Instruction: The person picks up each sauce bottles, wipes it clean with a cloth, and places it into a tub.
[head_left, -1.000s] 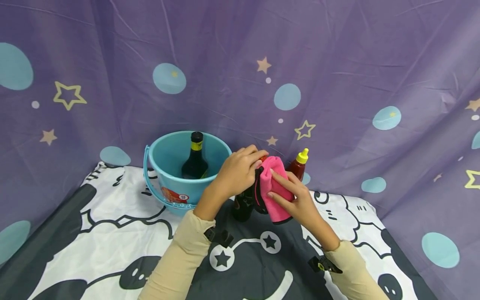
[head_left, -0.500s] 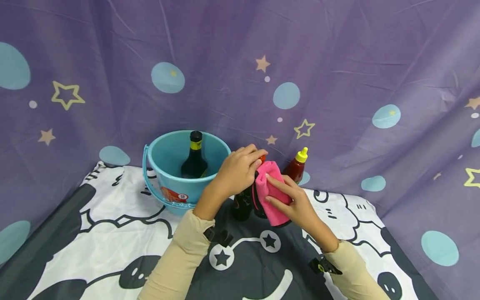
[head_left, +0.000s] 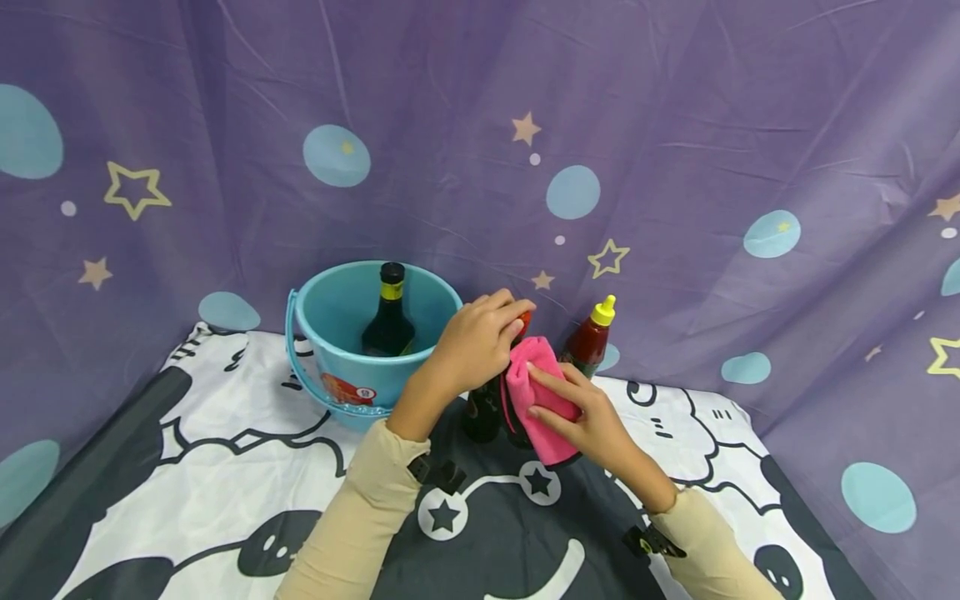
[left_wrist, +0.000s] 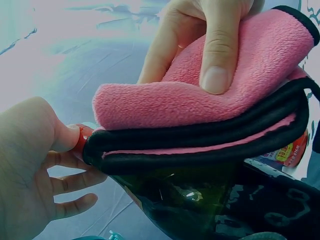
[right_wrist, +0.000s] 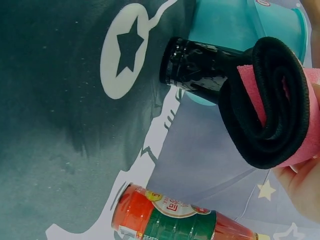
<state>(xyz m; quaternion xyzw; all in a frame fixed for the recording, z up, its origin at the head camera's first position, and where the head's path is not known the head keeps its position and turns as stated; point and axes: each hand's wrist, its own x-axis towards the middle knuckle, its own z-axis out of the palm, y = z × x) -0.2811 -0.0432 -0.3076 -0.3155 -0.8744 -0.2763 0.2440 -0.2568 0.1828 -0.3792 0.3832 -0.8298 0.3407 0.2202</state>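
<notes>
My left hand [head_left: 474, 343] pinches the red cap [left_wrist: 81, 141] at the top of a dark glass bottle [left_wrist: 187, 202], its other fingers spread loosely. That bottle stands upright on the patterned cloth, its upper side largely hidden behind my hands. In my right hand [head_left: 592, 414] is a folded pink towel [left_wrist: 150, 106] with black edging, gripped between thumb and fingers and lying against the bottle's side. The right wrist view shows the towel's rolled end [right_wrist: 267, 107] beside the bottle's lower part [right_wrist: 192, 67].
Left of my hands stands a light blue bucket [head_left: 348, 367] with a dark, black-capped bottle [head_left: 388, 321] inside. A red sauce bottle [head_left: 588, 343] with a yellow nozzle is behind my right hand. A purple curtain [head_left: 675, 125] hangs at the back.
My right hand and the towel have slid down along the bottle and slightly left, showing more of the red sauce bottle. The left hand has kept its place at the cap.
</notes>
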